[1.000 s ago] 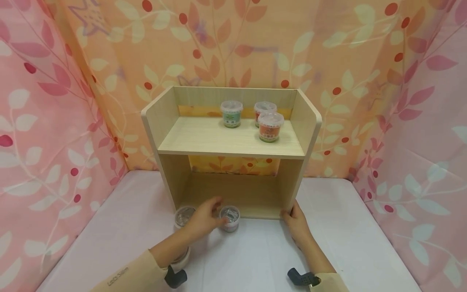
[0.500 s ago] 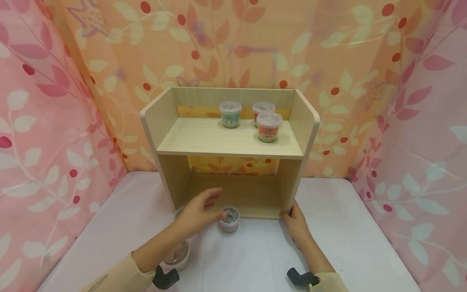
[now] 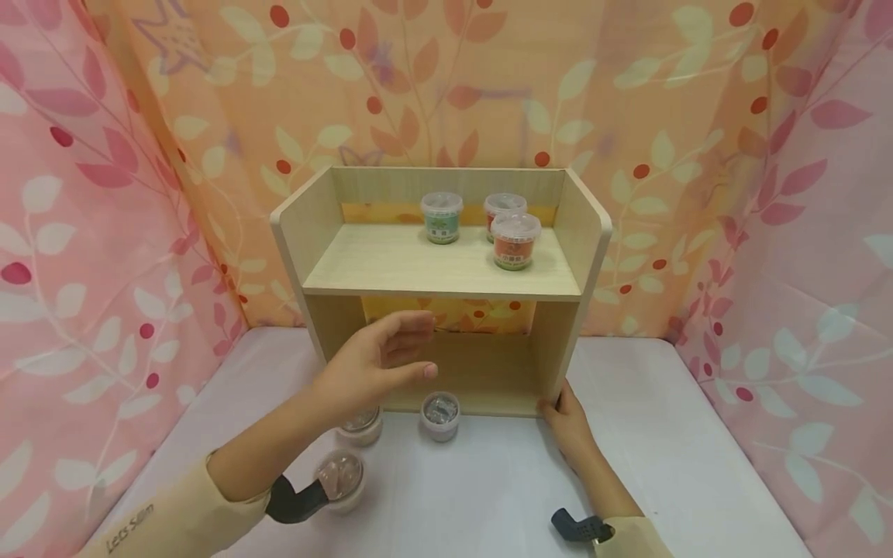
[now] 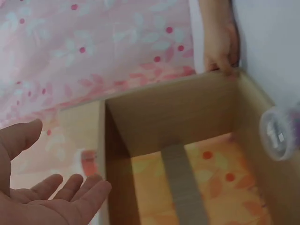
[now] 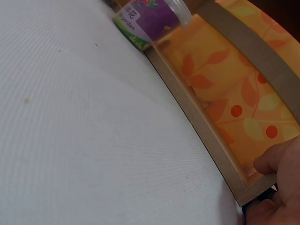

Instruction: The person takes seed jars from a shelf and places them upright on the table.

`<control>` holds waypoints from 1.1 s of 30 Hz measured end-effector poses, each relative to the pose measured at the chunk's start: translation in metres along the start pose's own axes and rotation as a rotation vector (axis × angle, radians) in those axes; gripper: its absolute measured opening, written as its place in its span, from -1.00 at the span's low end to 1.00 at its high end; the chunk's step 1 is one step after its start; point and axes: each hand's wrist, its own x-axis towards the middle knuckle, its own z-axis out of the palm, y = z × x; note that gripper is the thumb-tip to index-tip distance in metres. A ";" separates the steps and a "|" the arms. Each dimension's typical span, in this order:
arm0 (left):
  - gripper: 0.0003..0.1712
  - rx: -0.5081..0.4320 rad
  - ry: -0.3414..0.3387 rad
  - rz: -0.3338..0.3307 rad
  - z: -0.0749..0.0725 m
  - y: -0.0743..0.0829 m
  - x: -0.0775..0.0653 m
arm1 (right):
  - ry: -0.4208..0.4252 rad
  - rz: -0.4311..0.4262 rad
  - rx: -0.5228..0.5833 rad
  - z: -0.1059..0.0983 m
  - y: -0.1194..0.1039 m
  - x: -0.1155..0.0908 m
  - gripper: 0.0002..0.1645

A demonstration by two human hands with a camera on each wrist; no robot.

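My left hand (image 3: 370,364) is raised before the lower compartment of a small wooden shelf (image 3: 405,263), holding nothing. Its fingers (image 4: 77,197) reach forward, loosely bent, with the thumb apart. Below it a lidded plastic cup (image 3: 440,416) stands on the table at the shelf's front edge; the right wrist view shows its purple label (image 5: 154,21). My right hand (image 3: 572,430) grips the shelf's lower right front corner, thumb (image 5: 269,159) on the inner side. On the upper shelf stand a green-labelled cup (image 3: 442,221), an orange-labelled cup (image 3: 514,246) and, partly hidden behind it, a red-labelled cup (image 3: 504,204).
Two more lidded cups stand on the white table (image 3: 502,488) at the left: one cup (image 3: 363,428) partly behind my left forearm, another cup (image 3: 342,480) nearer, partly covered by the black wrist mount (image 3: 296,500). Floral cloth (image 3: 453,93) closes the back and sides.
My left hand has moved up and away from the purple-labelled cup, which stays by the shelf's front edge. My right hand keeps its grip on the shelf corner.
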 end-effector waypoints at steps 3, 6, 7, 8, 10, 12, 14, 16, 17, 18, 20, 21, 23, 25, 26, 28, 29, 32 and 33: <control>-0.29 -0.018 0.034 0.029 -0.011 0.018 0.010 | 0.008 -0.007 0.008 -0.001 0.016 0.006 -0.22; -0.33 -0.024 0.085 0.030 -0.022 0.032 0.022 | 0.018 -0.019 0.007 -0.001 0.027 0.011 -0.22; -0.34 -0.026 0.102 0.028 -0.026 0.036 0.027 | 0.019 -0.021 0.007 -0.001 0.028 0.011 -0.23; -0.35 -0.023 0.118 0.022 -0.030 0.040 0.032 | 0.022 -0.023 0.004 -0.001 0.028 0.011 -0.23; -0.35 -0.005 0.151 0.013 -0.037 0.048 0.041 | 0.025 -0.025 0.003 -0.001 0.027 0.011 -0.23; -0.33 0.015 0.182 0.002 -0.043 0.055 0.050 | 0.025 -0.025 0.003 -0.002 0.026 0.010 -0.23; -0.31 0.039 0.208 -0.012 -0.047 0.061 0.059 | 0.023 -0.019 -0.001 -0.002 0.025 0.010 -0.23; -0.28 0.063 0.225 -0.022 -0.050 0.066 0.067 | 0.020 -0.017 0.000 -0.002 0.024 0.010 -0.23; -0.26 0.069 0.226 -0.032 -0.052 0.068 0.071 | 0.022 -0.017 -0.003 -0.003 0.025 0.011 -0.22; -0.25 0.079 0.226 -0.044 -0.053 0.070 0.075 | 0.023 -0.019 -0.005 -0.003 0.025 0.011 -0.22; -0.22 0.102 0.221 -0.061 -0.056 0.073 0.085 | 0.028 -0.023 -0.003 -0.004 0.026 0.012 -0.22; -0.21 0.106 0.219 -0.066 -0.057 0.075 0.090 | 0.031 -0.025 -0.004 -0.004 0.026 0.012 -0.22; -0.19 0.105 0.214 -0.085 -0.060 0.077 0.100 | 0.033 -0.031 -0.002 -0.004 0.026 0.012 -0.22; -0.18 0.101 0.219 -0.101 -0.062 0.080 0.110 | 0.029 -0.033 0.003 -0.003 0.026 0.012 -0.22; -0.17 0.096 0.221 -0.110 -0.064 0.081 0.115 | 0.026 -0.035 0.003 -0.002 0.026 0.012 -0.22; -0.17 0.085 0.234 -0.124 -0.066 0.081 0.125 | 0.020 -0.033 0.005 -0.001 0.026 0.012 -0.23; -0.17 0.085 0.242 -0.132 -0.066 0.081 0.129 | 0.019 -0.031 0.004 -0.001 0.027 0.012 -0.23; -0.16 0.081 0.266 -0.132 -0.067 0.078 0.143 | 0.018 -0.027 -0.004 -0.001 0.027 0.012 -0.22; -0.16 0.081 0.274 -0.130 -0.068 0.077 0.147 | 0.021 -0.025 -0.005 0.000 0.027 0.012 -0.22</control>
